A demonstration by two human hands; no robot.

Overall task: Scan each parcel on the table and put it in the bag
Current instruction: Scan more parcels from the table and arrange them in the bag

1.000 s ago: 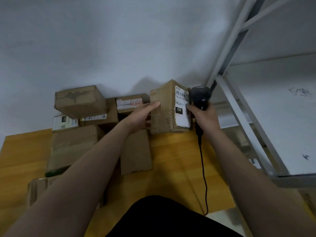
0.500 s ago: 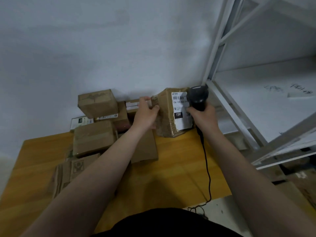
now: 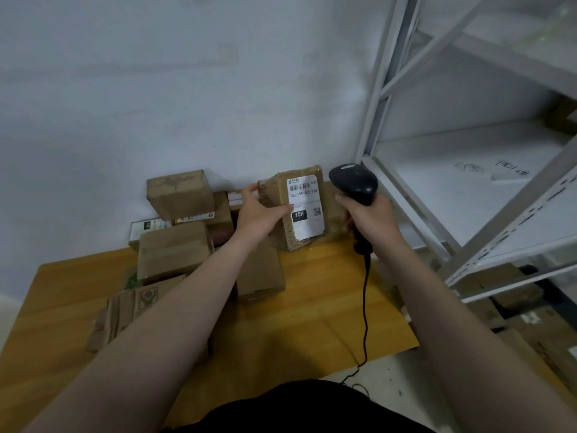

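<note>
Your left hand [image 3: 259, 214] grips the parcel [image 3: 278, 198] by its left edge, thumb on the front and fingers [image 3: 249, 191] curled over the top corner. It is tilted at the far side of the surface [image 3: 312, 323], white label facing you. Your right hand [image 3: 371, 217] is wrapped round the handle of the black scanner [image 3: 354, 182], just right of the parcel. More boxes [image 3: 173, 245] are stacked to the left.

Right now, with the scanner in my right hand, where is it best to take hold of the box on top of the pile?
Probably from above with the left hand, once it lets go of the labelled parcel: span the top box across its left and right faces. It sits highest, tilted, its top clear of neighbours.
</note>
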